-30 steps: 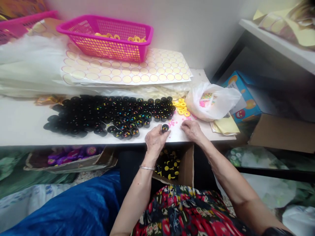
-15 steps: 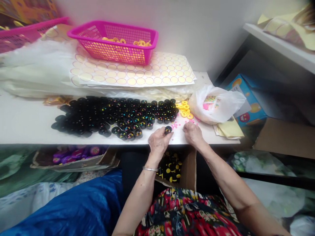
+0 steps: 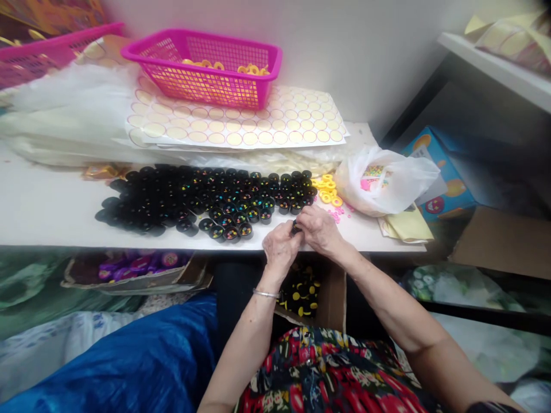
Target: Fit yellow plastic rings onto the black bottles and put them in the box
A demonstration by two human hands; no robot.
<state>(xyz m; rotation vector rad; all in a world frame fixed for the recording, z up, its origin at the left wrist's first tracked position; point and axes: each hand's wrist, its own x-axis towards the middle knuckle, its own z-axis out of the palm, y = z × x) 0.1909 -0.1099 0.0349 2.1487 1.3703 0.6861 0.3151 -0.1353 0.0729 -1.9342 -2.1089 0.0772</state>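
My left hand grips a small round black cup just over the table's front edge. Over the mouth of that cup, my right hand has its fingertips pinched together; whatever they hold is hidden. Left of my hands stand many black cups in close rows, with bits of coloured pieces inside. Small pink pieces lie loose behind my right hand. Beyond them sits a little pile of yellow rings.
A white plastic bag of coloured pieces stands at the right, by folded yellow paper. A pink basket of yellow rings rests on sticker sheets at the back. Below the table, a carton holds black and yellow pieces.
My right hand has moved left from the loose pink pieces to the black cup, its fingers now covering most of it. My left hand still grips the cup. The view has shifted slightly.
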